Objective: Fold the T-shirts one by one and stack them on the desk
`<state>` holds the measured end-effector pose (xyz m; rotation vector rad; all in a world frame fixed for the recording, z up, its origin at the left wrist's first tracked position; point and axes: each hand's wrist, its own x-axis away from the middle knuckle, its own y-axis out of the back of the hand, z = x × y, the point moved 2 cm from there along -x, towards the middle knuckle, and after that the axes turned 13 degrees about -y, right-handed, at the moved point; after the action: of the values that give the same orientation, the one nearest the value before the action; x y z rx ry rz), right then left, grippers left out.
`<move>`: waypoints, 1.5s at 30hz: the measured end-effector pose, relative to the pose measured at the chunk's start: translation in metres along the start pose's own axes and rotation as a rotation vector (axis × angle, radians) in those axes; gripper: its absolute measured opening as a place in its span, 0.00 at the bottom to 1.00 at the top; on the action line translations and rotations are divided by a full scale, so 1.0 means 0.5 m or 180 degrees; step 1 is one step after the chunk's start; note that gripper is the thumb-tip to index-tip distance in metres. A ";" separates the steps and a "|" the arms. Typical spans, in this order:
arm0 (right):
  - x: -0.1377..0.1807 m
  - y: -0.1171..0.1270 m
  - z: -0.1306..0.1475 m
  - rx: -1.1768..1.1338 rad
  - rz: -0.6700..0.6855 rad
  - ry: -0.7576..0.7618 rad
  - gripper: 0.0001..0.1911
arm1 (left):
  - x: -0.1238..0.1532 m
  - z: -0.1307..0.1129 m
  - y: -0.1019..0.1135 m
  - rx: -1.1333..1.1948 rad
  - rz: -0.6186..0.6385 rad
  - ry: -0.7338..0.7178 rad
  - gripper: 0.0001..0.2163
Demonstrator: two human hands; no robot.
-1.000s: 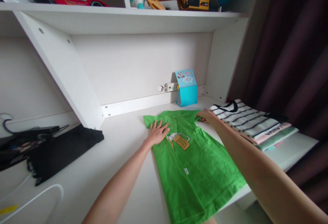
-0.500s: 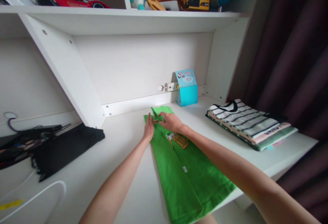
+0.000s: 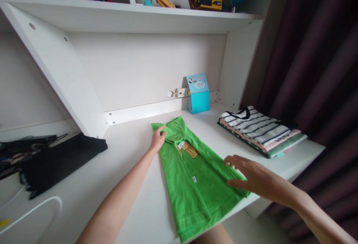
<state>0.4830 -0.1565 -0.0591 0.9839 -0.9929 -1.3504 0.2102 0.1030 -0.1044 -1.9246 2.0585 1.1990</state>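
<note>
A green T-shirt (image 3: 181, 173) lies on the white desk with its sides folded inward, a printed beer mug and a small white tag showing. At its upper left corner, my left hand (image 3: 159, 138) has bent fingers closed on the folded sleeve area. My right hand (image 3: 248, 173) is by the lower right side of the shirt, its fingers spread apart and holding nothing. Whether its fingertips touch the cloth, I cannot tell.
Folded clothes (image 3: 260, 130) are stacked at the right, a striped shirt on top. A blue desk calendar (image 3: 199, 95) stands by the back wall. Black cloth (image 3: 64, 162) and a white cable (image 3: 33, 210) lie left. Overhead, a shelf (image 3: 140, 16) carries toys and a globe.
My right hand has moved from the shirt's top down to its lower right side and opened. The upper flap now lies folded down over the shirt. The view has shifted slightly.
</note>
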 end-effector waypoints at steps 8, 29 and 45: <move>0.051 -0.056 0.022 0.0195 -0.0797 -0.0021 0.06 | 0.002 -0.007 0.001 0.0071 -0.0018 0.0052 0.19; -0.179 0.074 0.105 -0.0201 0.0120 0.0333 0.13 | -0.010 -0.006 0.014 -0.0669 -0.0054 -0.0058 0.16; -0.552 -0.115 0.175 -0.0122 -0.0226 -0.0061 0.22 | -0.004 0.013 0.006 -0.1173 -0.0133 -0.0143 0.16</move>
<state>0.3865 0.1208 -0.0874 0.9868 -0.9508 -1.4349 0.2053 0.1080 -0.1064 -2.0474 1.8681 1.6933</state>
